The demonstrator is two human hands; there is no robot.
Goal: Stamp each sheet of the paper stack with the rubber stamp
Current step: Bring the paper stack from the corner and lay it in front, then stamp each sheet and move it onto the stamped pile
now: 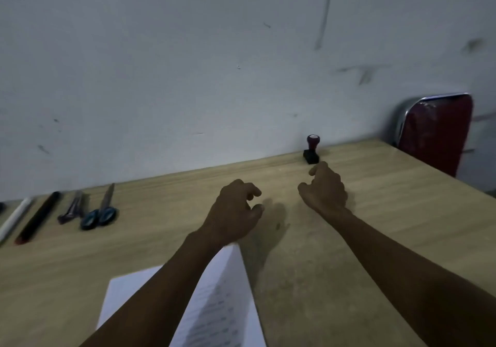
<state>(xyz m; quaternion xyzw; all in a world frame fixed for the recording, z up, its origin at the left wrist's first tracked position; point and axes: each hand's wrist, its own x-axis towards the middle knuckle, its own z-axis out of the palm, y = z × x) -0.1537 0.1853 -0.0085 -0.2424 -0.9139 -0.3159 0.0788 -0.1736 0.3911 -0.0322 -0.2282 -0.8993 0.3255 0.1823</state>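
Paper stack, cut off by the bottom edge and partly hidden under the left forearm, lies on the wooden table (its print too blurred to read). Left hand hovers loosely curled, empty. Right hand, fingers half curled and empty, sits just short of the rubber stamp, upright by the wall.

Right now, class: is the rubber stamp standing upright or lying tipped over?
Upright. The rubber stamp stands on its black base on the table by the wall, its round red handle pointing up. Neither hand touches it.
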